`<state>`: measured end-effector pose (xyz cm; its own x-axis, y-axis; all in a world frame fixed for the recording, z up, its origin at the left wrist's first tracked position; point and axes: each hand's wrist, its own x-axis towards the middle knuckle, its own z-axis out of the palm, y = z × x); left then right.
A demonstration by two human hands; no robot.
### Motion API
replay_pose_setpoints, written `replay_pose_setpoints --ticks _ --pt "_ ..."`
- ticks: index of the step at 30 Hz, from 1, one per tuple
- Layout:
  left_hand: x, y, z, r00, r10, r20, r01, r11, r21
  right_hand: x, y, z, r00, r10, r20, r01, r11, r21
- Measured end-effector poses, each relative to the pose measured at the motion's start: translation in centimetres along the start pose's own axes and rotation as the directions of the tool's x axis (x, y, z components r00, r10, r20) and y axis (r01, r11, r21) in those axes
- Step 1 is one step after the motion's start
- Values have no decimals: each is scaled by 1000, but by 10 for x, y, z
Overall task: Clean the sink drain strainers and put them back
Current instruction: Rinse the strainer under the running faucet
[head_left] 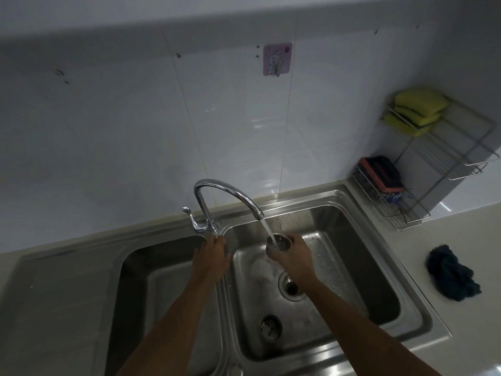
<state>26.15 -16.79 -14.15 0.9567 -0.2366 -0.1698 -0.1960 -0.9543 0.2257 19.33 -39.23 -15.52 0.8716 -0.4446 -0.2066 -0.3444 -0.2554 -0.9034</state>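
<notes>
My right hand (291,253) grips a round metal drain strainer (279,241) under the water running from the chrome tap (230,195), above the right basin (379,267) of a steel double sink. A second strainer (270,327) lies on the floor of that basin, near its front. The basin's drain hole (291,287) stands uncovered behind my right wrist. My left hand (212,255) hangs over the divider between the basins, just below the tap's base, fingers loosely extended and holding nothing.
The tap lever (191,217) sits left of the spout's base. A dark crumpled cloth (451,276) lies on the counter to the right. A wire rack (439,164) in the corner holds yellow sponges (417,109) and a dark scrubber (382,173). The left basin (151,289) is in shadow.
</notes>
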Motion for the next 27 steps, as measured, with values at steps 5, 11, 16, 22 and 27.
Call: replay_pose_setpoints --ticks 5,11,16,22,27 --pt "0 2 -1 1000 -3 3 3 1000 7 11 -20 1 757 441 482 -633 311 709" --pt "3 9 2 1000 3 7 -3 1000 27 13 -43 9 703 390 595 -667 69 742" --pt "4 10 5 1000 7 0 -7 999 31 7 -38 8 713 415 566 -688 254 680" --pt "5 7 7 1000 -1 20 0 999 45 2 -22 4 909 317 271 -397 858 326" --pt "3 10 9 999 5 42 -7 999 43 -4 5 1 966 -18 259 81 969 -235"
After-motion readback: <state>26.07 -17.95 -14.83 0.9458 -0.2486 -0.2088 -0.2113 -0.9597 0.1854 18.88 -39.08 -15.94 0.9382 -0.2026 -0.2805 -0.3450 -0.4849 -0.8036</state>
